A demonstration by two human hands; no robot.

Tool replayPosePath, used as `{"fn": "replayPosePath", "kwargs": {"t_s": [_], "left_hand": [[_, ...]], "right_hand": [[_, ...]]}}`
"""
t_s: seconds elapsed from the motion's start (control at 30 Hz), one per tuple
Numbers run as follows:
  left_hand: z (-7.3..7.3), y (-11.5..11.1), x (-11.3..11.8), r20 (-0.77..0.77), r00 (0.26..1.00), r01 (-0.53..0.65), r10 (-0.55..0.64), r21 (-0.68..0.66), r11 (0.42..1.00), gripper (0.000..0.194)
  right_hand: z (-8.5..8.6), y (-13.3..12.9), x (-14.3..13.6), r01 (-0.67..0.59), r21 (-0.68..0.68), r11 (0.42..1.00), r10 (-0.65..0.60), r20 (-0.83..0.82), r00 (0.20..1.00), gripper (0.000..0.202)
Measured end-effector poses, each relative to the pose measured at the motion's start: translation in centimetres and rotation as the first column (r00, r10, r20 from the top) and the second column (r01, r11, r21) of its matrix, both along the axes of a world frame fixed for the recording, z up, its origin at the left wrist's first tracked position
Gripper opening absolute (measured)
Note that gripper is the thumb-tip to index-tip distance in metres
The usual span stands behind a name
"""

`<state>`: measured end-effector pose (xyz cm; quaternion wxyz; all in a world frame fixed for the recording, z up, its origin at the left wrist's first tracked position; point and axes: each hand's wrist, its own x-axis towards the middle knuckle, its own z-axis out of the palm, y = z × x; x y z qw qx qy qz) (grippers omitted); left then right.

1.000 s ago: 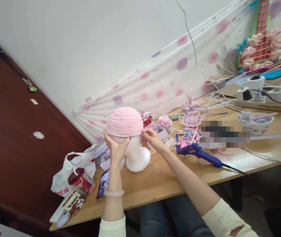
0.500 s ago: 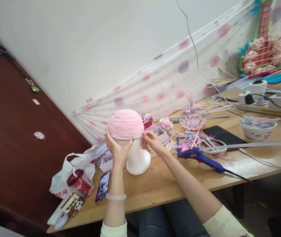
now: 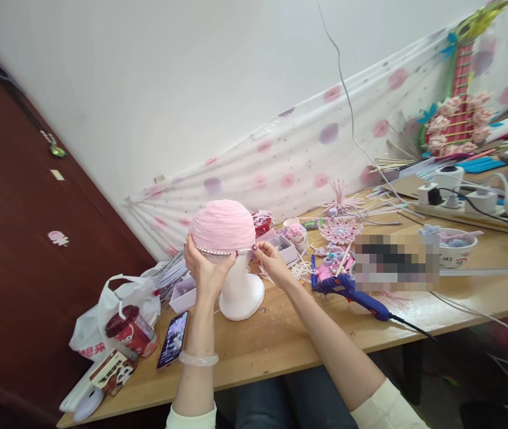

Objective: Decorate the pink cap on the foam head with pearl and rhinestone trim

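A pink ridged cap (image 3: 223, 225) covers the top of a white foam mannequin head (image 3: 241, 298), which stands on the table. Along the cap's lower edge runs a strand of white pearl beads (image 3: 218, 252). My left hand (image 3: 208, 271) is wrapped round the left side of the cap's rim, its thumb pressed near the beads at the front. At the right side of the rim, my right hand (image 3: 272, 262) pinches the pearl strand between thumb and fingertips. The fingers of my left hand behind the cap are partly hidden.
A blue glue gun (image 3: 356, 296) lies to the right on the wooden table (image 3: 276, 351). A phone (image 3: 173, 339), a red cup (image 3: 131, 330) and a plastic bag (image 3: 149, 296) are at the left. Boxes (image 3: 283, 247) and pink craft pieces crowd the back.
The view has shifted slightly, so the table items appear farther left. Both hands keep nearly the same hold on the cap and the beads.
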<state>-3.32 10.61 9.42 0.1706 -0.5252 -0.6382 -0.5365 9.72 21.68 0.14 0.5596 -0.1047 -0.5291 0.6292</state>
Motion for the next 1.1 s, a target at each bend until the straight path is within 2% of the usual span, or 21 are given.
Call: {"fn": "replayPosePath", "kwargs": {"t_s": [0.37,0.53,0.6,0.7,0.73,0.9,1.1], "left_hand": [[-0.2,0.6,-0.4,0.035,0.999,0.006,-0.006,0.015,1.000,0.122],[-0.2,-1.0,0.8,0.044,0.998,0.047,-0.054,0.146,0.988,0.122],[0.1,-2.1,1.3,0.049,0.995,0.069,-0.083,0.238,0.969,0.109],[0.5,-3.8,1.5,0.084,0.984,0.119,-0.154,0.322,0.939,0.057],[0.6,-4.2,1.5,0.109,0.976,0.143,-0.188,0.327,0.934,0.044],[0.4,-5.7,1.6,0.244,0.913,0.249,-0.327,0.303,0.920,0.037],[-1.3,-6.9,2.8,0.269,0.881,0.345,-0.389,0.200,0.917,0.020]], "right_hand": [[-0.2,0.2,-0.2,0.010,0.024,1.000,-0.010,-0.008,1.000,0.037],[-0.2,-0.1,0.1,0.023,0.026,0.999,-0.023,0.000,1.000,0.035],[-0.3,-0.2,0.1,0.027,0.026,0.999,-0.027,0.008,1.000,0.036],[-0.3,-0.1,0.1,0.033,0.021,0.999,-0.033,0.026,0.999,0.037],[-0.4,0.0,0.1,0.037,0.019,0.999,-0.037,0.033,0.999,0.036],[-0.4,-0.2,0.4,0.080,0.025,0.996,-0.082,0.061,0.995,0.036],[-0.3,-1.3,1.2,0.181,0.079,0.980,-0.187,0.077,0.979,0.034]]}}
